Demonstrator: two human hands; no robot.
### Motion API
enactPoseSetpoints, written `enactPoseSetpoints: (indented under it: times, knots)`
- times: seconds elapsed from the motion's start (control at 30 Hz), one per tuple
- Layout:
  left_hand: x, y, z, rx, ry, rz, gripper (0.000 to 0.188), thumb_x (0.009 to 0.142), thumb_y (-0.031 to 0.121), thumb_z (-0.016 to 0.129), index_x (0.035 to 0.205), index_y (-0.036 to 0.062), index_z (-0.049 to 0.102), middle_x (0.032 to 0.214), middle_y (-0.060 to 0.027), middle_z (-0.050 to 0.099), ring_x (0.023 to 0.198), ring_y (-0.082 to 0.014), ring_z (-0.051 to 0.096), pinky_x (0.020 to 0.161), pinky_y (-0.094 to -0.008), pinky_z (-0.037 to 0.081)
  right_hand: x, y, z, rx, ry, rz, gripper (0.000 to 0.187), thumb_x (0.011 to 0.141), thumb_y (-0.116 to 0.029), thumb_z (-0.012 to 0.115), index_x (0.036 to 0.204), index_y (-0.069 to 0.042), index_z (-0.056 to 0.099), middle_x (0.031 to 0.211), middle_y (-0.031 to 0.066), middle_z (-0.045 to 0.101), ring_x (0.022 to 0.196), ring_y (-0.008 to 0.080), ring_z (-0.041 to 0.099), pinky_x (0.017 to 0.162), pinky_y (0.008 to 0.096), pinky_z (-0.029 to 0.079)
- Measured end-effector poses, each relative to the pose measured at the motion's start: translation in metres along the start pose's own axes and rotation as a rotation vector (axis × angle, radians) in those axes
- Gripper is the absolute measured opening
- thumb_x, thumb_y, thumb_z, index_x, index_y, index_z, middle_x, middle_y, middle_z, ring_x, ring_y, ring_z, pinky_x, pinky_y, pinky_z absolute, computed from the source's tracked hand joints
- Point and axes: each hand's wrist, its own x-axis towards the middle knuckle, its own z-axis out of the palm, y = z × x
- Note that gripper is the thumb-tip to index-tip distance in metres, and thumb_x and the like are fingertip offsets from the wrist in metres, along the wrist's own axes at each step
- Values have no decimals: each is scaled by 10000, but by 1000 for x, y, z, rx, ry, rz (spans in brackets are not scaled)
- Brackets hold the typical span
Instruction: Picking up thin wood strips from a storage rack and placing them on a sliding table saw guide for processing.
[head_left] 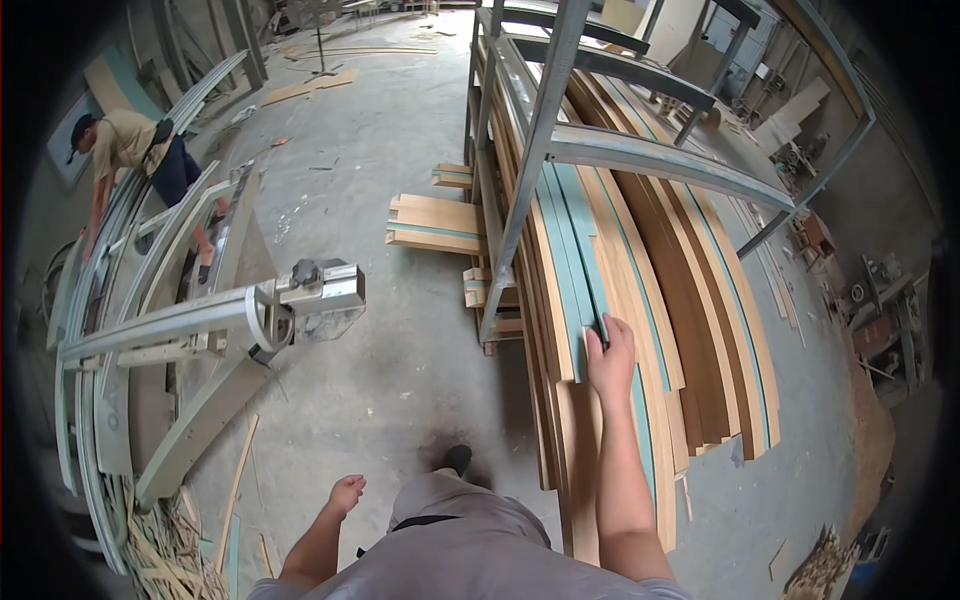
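Gripping a teal-edged strip [592, 300], right hand [611, 357]; left hand [346, 494] hangs empty.

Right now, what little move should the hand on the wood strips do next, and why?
Probably close the fingers and slide that one strip a little way toward the body. The right hand rests on the near end of a thin strip in the stacked rack, grip not clearly closed. The left hand hangs free over the floor.

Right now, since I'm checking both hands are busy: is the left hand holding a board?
No. The left hand hangs empty above the floor; only the right hand grips a board.
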Motion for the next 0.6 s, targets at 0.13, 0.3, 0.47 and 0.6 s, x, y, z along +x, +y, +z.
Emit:
enactPoseSetpoints:
  times: [0.13,0.3,0.47,0.6]
  knots:
    - [-57,-55,13,-32,100,-1,389,838,271,579,1154,44,556,890,-22,611,746,-112,533,620,-259,442,-74,-18,-18,109,-30,-121,334,813,-141,590,1113,3,560,1178,189,490,1092,338,475,934,375,386]
    - [-149,-144,32,65,96,-42,413,835,301,577,1144,28,564,968,-62,625,800,-143,556,761,-286,452,-205,-34,-56,413,-195,-205,281,793,-57,591,1067,2,580,1116,177,536,1039,315,523,895,349,421]
    - [-226,-281,33,48,188,-80,423,838,315,568,1157,37,560,1072,-106,616,959,-188,569,860,-302,429,-348,-33,-74,612,-561,-166,240,770,-77,615,995,8,604,1013,162,590,912,287,575,800,337,465]
    - [-307,-354,29,-35,290,-182,413,841,319,562,1145,40,569,1125,-133,596,1067,-213,542,919,-311,401,-444,-42,-85,624,-843,-289,244,763,-83,637,994,-4,616,994,143,610,759,218,583,734,299,477]
